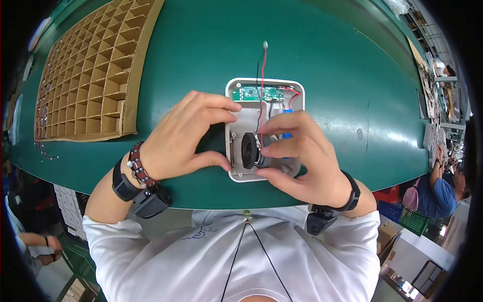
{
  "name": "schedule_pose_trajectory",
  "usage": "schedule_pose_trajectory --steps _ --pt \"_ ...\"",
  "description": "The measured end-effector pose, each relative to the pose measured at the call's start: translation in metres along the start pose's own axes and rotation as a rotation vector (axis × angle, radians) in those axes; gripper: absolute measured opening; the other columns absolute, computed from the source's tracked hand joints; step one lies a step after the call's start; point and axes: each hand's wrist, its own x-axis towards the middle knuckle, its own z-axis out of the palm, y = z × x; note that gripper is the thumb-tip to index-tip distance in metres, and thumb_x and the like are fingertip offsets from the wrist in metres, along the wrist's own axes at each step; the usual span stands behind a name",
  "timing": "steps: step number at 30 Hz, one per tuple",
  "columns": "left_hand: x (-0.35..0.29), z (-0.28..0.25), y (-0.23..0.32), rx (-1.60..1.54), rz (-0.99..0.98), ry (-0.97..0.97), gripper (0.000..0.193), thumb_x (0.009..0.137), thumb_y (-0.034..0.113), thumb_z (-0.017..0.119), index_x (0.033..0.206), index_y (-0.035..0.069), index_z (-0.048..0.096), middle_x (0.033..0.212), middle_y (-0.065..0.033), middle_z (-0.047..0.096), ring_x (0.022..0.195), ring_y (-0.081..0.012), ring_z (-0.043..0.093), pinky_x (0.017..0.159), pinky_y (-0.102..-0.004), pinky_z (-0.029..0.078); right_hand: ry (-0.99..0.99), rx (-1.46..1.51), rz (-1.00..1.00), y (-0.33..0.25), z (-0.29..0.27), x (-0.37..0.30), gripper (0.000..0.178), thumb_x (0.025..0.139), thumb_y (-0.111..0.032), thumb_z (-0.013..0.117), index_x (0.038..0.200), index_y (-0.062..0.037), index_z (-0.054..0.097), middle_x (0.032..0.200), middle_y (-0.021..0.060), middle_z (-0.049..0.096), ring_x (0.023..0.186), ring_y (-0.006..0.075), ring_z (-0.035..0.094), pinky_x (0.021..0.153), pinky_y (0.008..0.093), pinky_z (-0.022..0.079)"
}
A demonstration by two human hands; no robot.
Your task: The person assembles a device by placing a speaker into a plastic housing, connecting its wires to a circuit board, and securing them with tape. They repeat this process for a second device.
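A small round black speaker (pixel 248 150) is pinched on its edge between the fingers and thumb of my right hand (pixel 307 158). It is tilted upright over a white plastic housing (pixel 265 82) that lies on the green table. From the speaker a red and black wire pair (pixel 263 70) runs away from me to a small white connector (pixel 265 45) beyond the housing. Inside the housing, a green circuit board (pixel 251 93) sits along the far side, beside a blue part (pixel 287 135) partly covered by my right hand. My left hand (pixel 186 133) rests its fingertips and thumb at the housing's left wall, fingers apart.
A cardboard box with many dividers (pixel 90 75) stands on the green table (pixel 201 45) at the far left, with thin wires (pixel 44 151) hanging at its near corner. Parts lie along the table's right end. Other people sit at the far left and far right.
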Motion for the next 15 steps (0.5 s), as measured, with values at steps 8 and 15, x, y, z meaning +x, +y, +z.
schedule_pose_trajectory --steps 8,15 --pt "-0.012 0.013 0.011 -0.113 -0.081 0.117 0.058 0.064 0.027 0.082 0.105 0.006 0.046 0.126 -0.0146 0.05 0.101 -0.0331 0.051 0.084 -0.0404 0.045 -0.142 -0.4 -0.115 0.002 -0.003 0.008 0.031 0.065 -0.021 0.079 0.09 -0.0112 0.061 0.098 0.0054 0.066 0.096 0.0238 0.063 0.093 0.0501 0.032" --pt "-0.014 0.014 0.012 -0.15 -0.102 0.118 0.061 0.061 0.023 0.085 0.103 0.008 0.043 0.126 -0.0171 0.049 0.104 -0.0334 0.052 0.083 -0.0406 0.047 -0.209 -0.451 -0.078 0.009 0.003 0.009 0.03 0.068 -0.03 0.076 0.088 -0.0132 0.063 0.093 -0.0011 0.067 0.099 0.0183 0.063 0.103 0.0569 0.013"
